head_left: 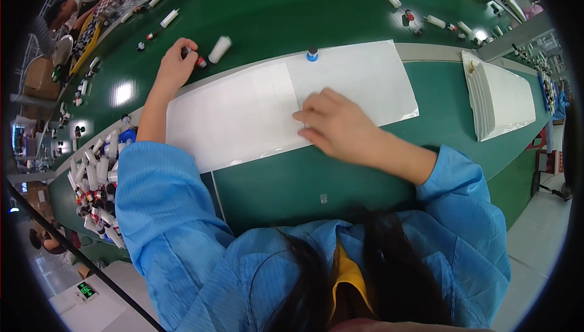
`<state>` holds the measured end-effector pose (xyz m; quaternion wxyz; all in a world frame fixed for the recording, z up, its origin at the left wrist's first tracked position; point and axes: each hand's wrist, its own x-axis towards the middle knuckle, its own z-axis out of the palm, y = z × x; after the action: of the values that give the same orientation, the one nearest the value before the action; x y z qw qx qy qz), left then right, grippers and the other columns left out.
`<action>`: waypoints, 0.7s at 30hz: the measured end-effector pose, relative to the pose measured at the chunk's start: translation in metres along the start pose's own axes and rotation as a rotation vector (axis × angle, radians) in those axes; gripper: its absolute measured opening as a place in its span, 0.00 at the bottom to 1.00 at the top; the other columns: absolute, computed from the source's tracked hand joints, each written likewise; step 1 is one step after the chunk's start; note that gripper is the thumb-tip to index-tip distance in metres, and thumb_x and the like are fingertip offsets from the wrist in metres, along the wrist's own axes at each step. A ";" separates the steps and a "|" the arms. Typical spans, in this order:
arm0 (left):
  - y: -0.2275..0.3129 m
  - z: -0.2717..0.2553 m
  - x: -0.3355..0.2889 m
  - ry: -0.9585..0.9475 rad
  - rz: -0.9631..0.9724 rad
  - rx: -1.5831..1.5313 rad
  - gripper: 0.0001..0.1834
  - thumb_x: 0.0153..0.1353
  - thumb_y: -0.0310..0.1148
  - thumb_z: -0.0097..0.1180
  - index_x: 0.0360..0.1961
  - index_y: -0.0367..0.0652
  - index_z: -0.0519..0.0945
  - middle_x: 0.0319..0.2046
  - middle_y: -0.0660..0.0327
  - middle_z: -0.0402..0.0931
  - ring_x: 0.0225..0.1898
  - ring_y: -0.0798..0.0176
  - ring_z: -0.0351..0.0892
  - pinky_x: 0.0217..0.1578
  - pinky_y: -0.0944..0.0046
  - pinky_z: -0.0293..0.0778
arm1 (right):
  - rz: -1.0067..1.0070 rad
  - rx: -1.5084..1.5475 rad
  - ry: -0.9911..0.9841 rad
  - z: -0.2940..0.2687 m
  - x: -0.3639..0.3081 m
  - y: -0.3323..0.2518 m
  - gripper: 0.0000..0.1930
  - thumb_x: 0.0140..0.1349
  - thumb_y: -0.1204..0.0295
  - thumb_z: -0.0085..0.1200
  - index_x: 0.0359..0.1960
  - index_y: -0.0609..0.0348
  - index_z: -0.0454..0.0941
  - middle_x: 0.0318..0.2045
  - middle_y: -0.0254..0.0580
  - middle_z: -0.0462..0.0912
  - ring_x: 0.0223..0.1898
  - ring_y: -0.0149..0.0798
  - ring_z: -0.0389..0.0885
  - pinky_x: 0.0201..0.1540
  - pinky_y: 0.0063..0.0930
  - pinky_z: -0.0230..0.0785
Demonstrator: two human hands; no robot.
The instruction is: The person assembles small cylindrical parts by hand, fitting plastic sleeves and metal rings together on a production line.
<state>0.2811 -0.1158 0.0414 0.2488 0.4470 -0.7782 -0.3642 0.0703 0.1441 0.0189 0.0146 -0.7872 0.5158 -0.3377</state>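
Note:
At the far side of the bench, my left hand [175, 63] has its fingers curled round a small black-and-red cylindrical piece [200, 61]. A blurred white cylinder [219, 49] lies just right of that hand. My right hand [334, 124] hovers over or touches the white sheets [228, 119], fingers bent, with a gap between thumb and forefinger; nothing shows in it. The sheets overlap along a seam near its fingertips. A small blue piece with a black top [312, 55] stands upright on their far edge.
A green conveyor belt [292, 13] carries scattered white cylinders and small red-black pieces. Many similar pieces are heaped [97, 189] at left. A stack of white sheets [499, 98] lies at right. A metal post [517, 40] stands behind it. Another person [79, 3] is at far left.

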 end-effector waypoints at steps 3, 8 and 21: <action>0.005 -0.003 -0.018 0.091 0.148 0.403 0.11 0.50 0.25 0.49 0.37 0.40 0.72 0.28 0.57 0.72 0.31 0.61 0.74 0.36 0.66 0.70 | -0.087 -0.242 -0.113 -0.003 -0.014 -0.026 0.07 0.44 0.75 0.51 0.24 0.66 0.74 0.26 0.43 0.70 0.35 0.41 0.68 0.34 0.27 0.65; 0.018 0.001 -0.028 0.003 0.466 0.558 0.11 0.51 0.24 0.48 0.38 0.39 0.74 0.35 0.57 0.74 0.38 0.53 0.73 0.42 0.60 0.69 | -0.039 -0.387 -0.133 -0.009 -0.018 -0.024 0.07 0.38 0.76 0.49 0.22 0.67 0.72 0.26 0.45 0.70 0.34 0.40 0.67 0.32 0.27 0.64; 0.056 0.025 -0.002 -0.248 0.380 0.896 0.11 0.49 0.27 0.55 0.36 0.39 0.77 0.36 0.54 0.74 0.39 0.51 0.73 0.42 0.59 0.69 | 0.283 -0.050 -0.894 -0.034 0.058 -0.001 0.05 0.42 0.76 0.56 0.22 0.63 0.74 0.25 0.49 0.77 0.33 0.48 0.77 0.35 0.36 0.69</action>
<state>0.2353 -0.0870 0.0705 -0.0001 0.3135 -0.9495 0.0074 0.0667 0.1079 0.0757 0.2625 -0.7773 0.5693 0.0524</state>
